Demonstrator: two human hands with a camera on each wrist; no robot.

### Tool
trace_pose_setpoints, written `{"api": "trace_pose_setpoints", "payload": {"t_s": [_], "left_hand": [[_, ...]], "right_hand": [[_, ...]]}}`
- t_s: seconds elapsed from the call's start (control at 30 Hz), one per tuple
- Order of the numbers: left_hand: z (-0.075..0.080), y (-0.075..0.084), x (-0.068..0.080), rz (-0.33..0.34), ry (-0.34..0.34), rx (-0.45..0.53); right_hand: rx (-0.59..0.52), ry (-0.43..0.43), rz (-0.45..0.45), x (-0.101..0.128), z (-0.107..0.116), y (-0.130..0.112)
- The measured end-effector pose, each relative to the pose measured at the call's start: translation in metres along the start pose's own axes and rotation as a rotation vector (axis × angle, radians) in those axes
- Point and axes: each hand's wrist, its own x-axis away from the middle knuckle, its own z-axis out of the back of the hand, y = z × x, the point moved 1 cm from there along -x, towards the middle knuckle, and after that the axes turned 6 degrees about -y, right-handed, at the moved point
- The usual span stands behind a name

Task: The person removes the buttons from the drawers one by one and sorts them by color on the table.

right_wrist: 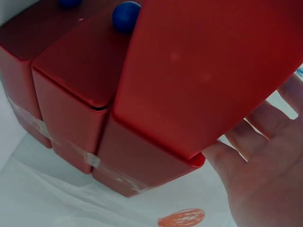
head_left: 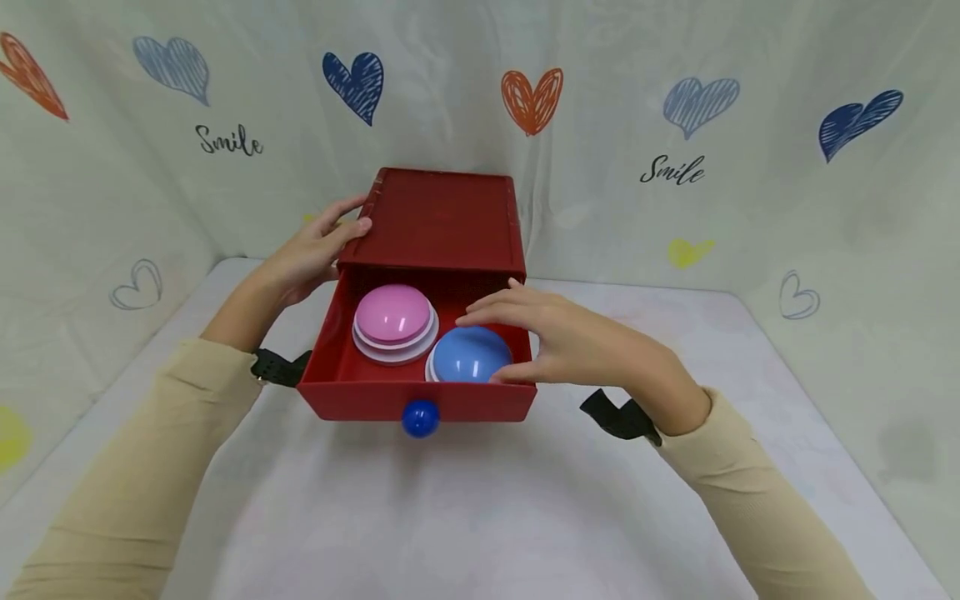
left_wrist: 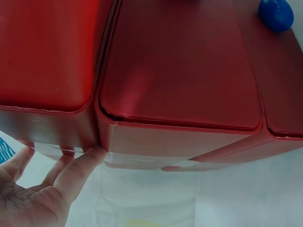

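Observation:
A red drawer cabinet (head_left: 446, 218) stands on the table with its top drawer (head_left: 360, 402) pulled out. In the drawer lie a pink dome-topped button (head_left: 393, 314) on a white round base and, to its right, a blue dome-topped button (head_left: 472, 354) with a similar base. My right hand (head_left: 573, 337) spans the blue dome, fingers at its upper edge and thumb at its lower right; firm contact cannot be told. The left hand (head_left: 303, 258) rests against the cabinet's left side, thumb at the top edge. Its fingertips (left_wrist: 78, 172) touch that side in the left wrist view.
A blue knob (head_left: 421, 418) sits on the front of the pulled-out drawer. Lower drawers show another blue knob (right_wrist: 125, 17) in the right wrist view. The white tabletop (head_left: 450, 517) extends in front, and a white curtain (head_left: 600, 50) with printed hearts hangs behind.

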Motion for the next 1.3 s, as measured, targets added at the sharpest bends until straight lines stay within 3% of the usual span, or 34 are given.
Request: {"api": "trace_pose_setpoints", "payload": {"t_s": [0.3,0.63,0.9,1.3], "left_hand": [[0.0002,0.0,-0.0002,-0.005,0.003,0.002],[0.0001,0.001,-0.0007,0.004,0.015,-0.006],[-0.0003,0.0002,-0.0009,-0.002,0.007,-0.004],[0.0009,-0.0004,-0.0007,-0.008,0.008,-0.005]], "right_hand": [[0.013,-0.134,-0.081,-0.0088,0.0014,-0.0053],[0.017,-0.145,-0.088,-0.0097,0.0026,-0.0074],[-0.01,-0.103,-0.077,-0.0089,0.0023,-0.0042],[-0.095,0.051,0.028,-0.009,0.0036,0.002]]}}
